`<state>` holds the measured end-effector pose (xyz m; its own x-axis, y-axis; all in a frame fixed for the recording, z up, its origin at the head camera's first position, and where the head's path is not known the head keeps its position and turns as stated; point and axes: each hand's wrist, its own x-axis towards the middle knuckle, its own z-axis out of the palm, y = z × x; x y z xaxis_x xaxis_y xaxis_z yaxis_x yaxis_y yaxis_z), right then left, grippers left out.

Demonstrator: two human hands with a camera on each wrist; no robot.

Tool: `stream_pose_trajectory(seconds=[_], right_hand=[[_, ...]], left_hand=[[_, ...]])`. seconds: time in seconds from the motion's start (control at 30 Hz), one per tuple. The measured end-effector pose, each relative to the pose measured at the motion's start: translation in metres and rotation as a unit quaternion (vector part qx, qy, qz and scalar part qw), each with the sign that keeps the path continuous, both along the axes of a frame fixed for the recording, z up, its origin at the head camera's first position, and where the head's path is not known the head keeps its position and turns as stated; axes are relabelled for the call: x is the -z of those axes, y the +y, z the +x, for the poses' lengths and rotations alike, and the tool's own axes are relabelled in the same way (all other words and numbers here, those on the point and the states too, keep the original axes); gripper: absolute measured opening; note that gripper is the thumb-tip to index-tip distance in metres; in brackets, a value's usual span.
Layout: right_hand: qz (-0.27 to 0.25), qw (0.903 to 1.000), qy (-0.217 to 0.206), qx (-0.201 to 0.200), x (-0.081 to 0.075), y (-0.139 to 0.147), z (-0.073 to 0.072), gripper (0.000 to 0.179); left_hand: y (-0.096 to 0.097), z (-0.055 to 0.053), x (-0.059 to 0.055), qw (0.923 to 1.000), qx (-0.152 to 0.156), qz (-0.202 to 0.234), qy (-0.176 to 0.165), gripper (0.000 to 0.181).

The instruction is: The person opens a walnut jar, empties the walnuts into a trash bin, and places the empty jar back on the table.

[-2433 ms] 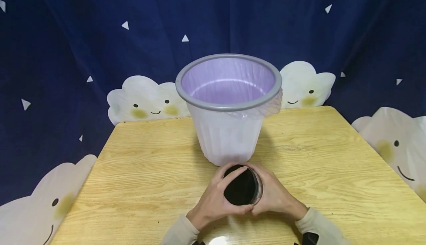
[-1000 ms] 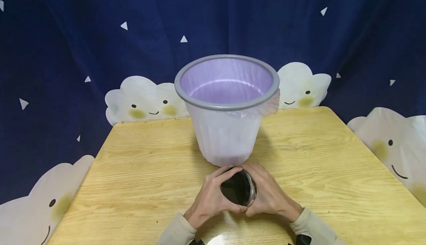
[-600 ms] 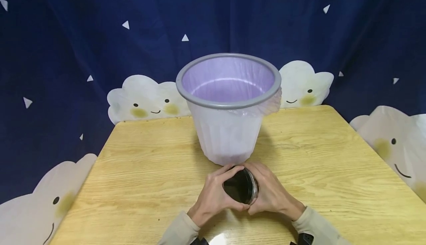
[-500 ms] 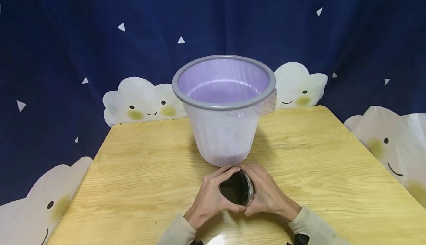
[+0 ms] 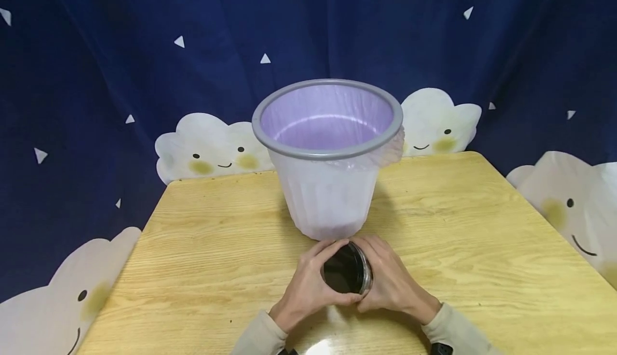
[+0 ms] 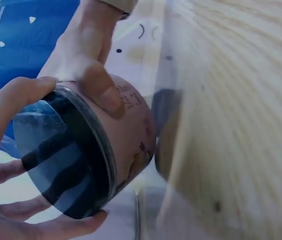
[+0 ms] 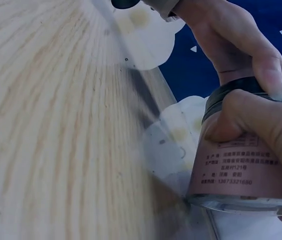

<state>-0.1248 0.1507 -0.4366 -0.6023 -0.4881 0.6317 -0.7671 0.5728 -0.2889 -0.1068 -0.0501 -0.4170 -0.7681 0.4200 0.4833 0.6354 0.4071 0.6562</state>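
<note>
A clear jar (image 7: 240,170) with a pinkish label and small dark print is held between both hands, in front of the bin. Its black lid (image 5: 342,269) faces up and toward the left in the head view. My left hand (image 5: 306,285) grips the lid, thumb and fingers spread around its rim. The right hand (image 5: 392,280) holds the jar's body from the other side. In the left wrist view, the right thumb (image 6: 101,90) presses on the label. The lid sits on the jar. What is inside is hidden by the label and lid.
Just behind the hands stands a white bin (image 5: 328,199) with a grey rim and purplish inside; a clear plastic liner (image 5: 385,154) bulges out at its right. The light wooden table (image 5: 202,269) ends at a dark blue curtain (image 5: 193,66) with cloud shapes.
Since the earliest frame the jar has tilted slightly and shifted a little left. In the last half second my left thumb has slid slightly along the lid's near rim. The bin stays put.
</note>
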Motion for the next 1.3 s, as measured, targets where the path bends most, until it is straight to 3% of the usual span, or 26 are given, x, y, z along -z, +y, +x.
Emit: stream_pose_trajectory(seconds=[0.1, 0.27, 0.43, 0.77, 1.03, 1.17, 1.3], right_hand=[[0.011, 0.9999, -0.004, 0.001, 0.001, 0.002, 0.0, 0.113], [0.018, 0.9998, -0.005, 0.008, -0.001, 0.003, 0.0, 0.107], [0.027, 0.9994, -0.001, 0.02, -0.002, 0.004, 0.001, 0.108], [0.027, 0.9995, -0.005, 0.015, -0.003, 0.003, 0.001, 0.108], [0.041, 0.9988, -0.021, 0.018, -0.006, 0.003, 0.0, 0.107], [0.051, 0.998, -0.035, 0.012, -0.009, 0.003, 0.001, 0.105], [0.054, 0.9977, -0.039, 0.005, -0.009, 0.004, 0.001, 0.106]], left_hand=[[-0.003, 0.0, 0.0, 0.9981, 0.023, -0.05, 0.027, 0.097], [-0.008, -0.003, -0.002, 0.9886, 0.066, -0.112, 0.075, 0.101], [-0.009, -0.007, 0.0, 0.9863, 0.077, -0.108, 0.097, 0.096], [-0.01, -0.008, 0.0, 0.988, 0.046, -0.108, 0.1, 0.097], [-0.011, -0.009, 0.004, 0.9796, 0.086, -0.134, 0.123, 0.105], [-0.01, -0.012, 0.007, 0.9789, 0.075, -0.122, 0.145, 0.099], [-0.01, -0.013, 0.008, 0.9806, 0.067, -0.113, 0.146, 0.099]])
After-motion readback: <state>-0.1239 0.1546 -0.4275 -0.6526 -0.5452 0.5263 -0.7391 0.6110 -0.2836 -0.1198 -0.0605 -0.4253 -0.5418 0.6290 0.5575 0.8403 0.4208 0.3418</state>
